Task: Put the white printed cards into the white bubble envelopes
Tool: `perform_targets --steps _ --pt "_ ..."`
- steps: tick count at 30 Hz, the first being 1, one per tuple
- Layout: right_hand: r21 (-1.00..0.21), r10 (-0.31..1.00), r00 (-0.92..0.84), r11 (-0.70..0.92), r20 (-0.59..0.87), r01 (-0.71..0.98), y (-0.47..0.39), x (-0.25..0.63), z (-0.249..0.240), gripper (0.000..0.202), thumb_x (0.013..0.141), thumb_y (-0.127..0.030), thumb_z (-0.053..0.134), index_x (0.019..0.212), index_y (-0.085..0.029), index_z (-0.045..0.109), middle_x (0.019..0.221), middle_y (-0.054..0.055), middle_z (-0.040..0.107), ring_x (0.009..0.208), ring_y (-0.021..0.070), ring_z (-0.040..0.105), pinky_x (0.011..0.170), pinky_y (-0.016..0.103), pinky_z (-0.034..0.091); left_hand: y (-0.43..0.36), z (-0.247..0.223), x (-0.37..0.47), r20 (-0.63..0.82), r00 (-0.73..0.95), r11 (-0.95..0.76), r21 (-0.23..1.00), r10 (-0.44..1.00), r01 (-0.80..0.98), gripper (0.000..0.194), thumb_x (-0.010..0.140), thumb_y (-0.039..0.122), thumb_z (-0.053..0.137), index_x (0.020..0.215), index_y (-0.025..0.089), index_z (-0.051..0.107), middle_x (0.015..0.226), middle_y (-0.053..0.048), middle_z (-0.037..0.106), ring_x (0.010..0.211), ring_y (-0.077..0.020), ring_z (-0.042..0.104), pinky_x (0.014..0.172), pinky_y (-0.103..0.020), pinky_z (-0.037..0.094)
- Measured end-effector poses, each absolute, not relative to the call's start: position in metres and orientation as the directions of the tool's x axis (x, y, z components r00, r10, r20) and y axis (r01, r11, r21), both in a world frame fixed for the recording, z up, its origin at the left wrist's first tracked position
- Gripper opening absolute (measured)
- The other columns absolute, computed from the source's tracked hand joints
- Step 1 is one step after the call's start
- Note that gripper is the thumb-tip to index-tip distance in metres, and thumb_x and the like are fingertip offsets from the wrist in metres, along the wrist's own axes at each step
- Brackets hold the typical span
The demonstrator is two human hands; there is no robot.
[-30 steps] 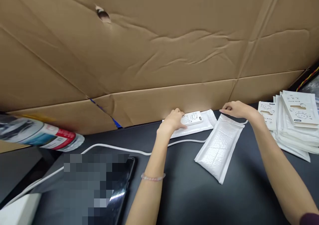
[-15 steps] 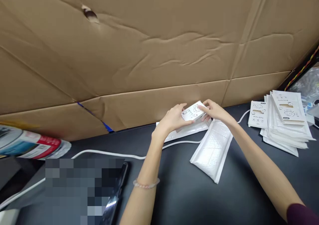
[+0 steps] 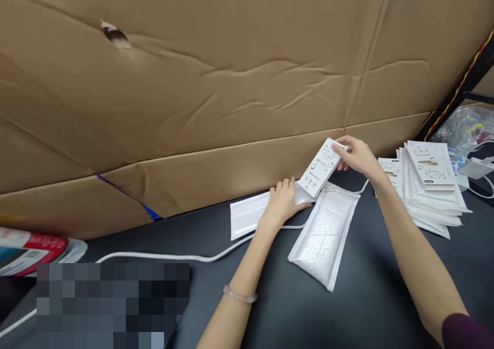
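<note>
A slim white box with black cartoon print and a small window is pinched at its upper end by my right hand. The box is tilted, its lower end at the right end of a white bubble mailer lying against the cardboard. Whether that end is inside the mailer, I cannot tell. My left hand grips the mailer near that end, fingers over it and thumb pointing right. A second bubble mailer lies flat on the black table just in front of the box.
Stacked bubble mailers with a printed box on top stand at right, another printed box beside them. A white cable crosses the table. A tall cardboard sheet borders the back. A red-labelled container lies at left.
My right hand has moved right, raising and tilting the box. My left hand has let go of the box and taken hold of the rear mailer. The view has shifted slightly.
</note>
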State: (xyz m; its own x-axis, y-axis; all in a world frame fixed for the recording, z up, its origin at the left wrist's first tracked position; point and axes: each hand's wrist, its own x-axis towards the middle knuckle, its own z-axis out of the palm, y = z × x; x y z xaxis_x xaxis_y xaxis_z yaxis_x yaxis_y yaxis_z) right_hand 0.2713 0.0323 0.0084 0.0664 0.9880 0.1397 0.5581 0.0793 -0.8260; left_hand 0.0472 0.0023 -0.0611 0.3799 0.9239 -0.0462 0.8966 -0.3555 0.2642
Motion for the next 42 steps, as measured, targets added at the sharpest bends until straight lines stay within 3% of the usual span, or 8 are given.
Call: perform_targets --steps 5,15,21,29,35,42 --pt "-0.814 0.989 0.017 0.111 0.147 0.570 0.030 0.261 0.009 0.025 0.090 -0.036 0.058 0.105 -0.017 0.062 0.054 0.000 0.064 0.045 0.0135 0.063 0.045 0.022 0.052 0.004 -0.057 0.046 -0.084 0.389 -0.358 0.250 0.917 0.900 0.062 0.082 0.056 0.063 0.126 0.012 0.056 0.124 -0.018 0.056 0.120 -0.0338 0.052 0.098 -0.042 0.042" --pt "-0.827 0.977 0.060 0.138 0.203 0.545 0.030 0.258 0.009 0.022 0.091 -0.036 0.056 0.102 -0.018 0.060 0.054 -0.001 0.063 0.044 0.0133 0.062 0.044 0.022 0.052 0.005 -0.052 0.045 -0.082 0.322 -0.297 0.226 0.943 0.928 0.060 0.084 0.049 0.063 0.128 0.011 0.051 0.125 -0.018 0.058 0.118 -0.0348 0.055 0.096 -0.044 0.044" --pt "-0.885 0.938 0.180 0.197 0.295 0.422 0.032 0.259 0.011 0.029 0.090 -0.042 0.056 0.107 -0.019 0.055 0.064 0.001 0.066 0.046 0.0149 0.064 0.039 0.022 0.050 0.004 -0.031 0.032 -0.030 0.258 -0.231 0.353 0.966 0.907 0.064 0.085 0.051 0.061 0.139 0.020 0.045 0.131 -0.014 0.055 0.114 -0.0332 0.060 0.093 -0.042 0.047" --pt "-0.910 0.897 0.244 0.294 0.368 0.290 0.030 0.256 0.019 0.035 0.090 -0.047 0.055 0.112 -0.021 0.048 0.085 0.007 0.072 0.057 0.0179 0.070 0.050 0.027 0.059 0.004 -0.013 0.021 0.255 0.193 -0.303 0.524 0.947 0.796 0.064 0.082 0.051 0.063 0.137 0.024 0.046 0.135 -0.007 0.059 0.123 -0.0280 0.056 0.099 -0.037 0.045" --pt "-0.882 0.882 0.198 0.358 0.427 0.308 0.024 0.250 0.026 0.042 0.090 -0.050 0.054 0.120 -0.023 0.045 0.096 0.010 0.073 0.073 0.0221 0.074 0.057 0.029 0.060 0.000 -0.001 0.025 0.344 0.122 -0.312 0.576 0.931 0.756 0.074 0.079 0.049 0.068 0.142 0.021 0.040 0.138 -0.011 0.054 0.127 -0.0298 0.051 0.106 -0.040 0.040" --pt "-0.865 0.896 0.131 0.357 0.424 0.353 0.024 0.250 0.025 0.052 0.088 -0.059 0.054 0.125 -0.024 0.045 0.100 0.012 0.073 0.069 0.0201 0.073 0.056 0.029 0.059 -0.002 0.000 0.026 0.344 0.106 -0.314 0.634 0.933 0.707 0.080 0.074 0.042 0.076 0.142 0.020 0.040 0.135 -0.011 0.053 0.125 -0.0292 0.052 0.105 -0.039 0.042"
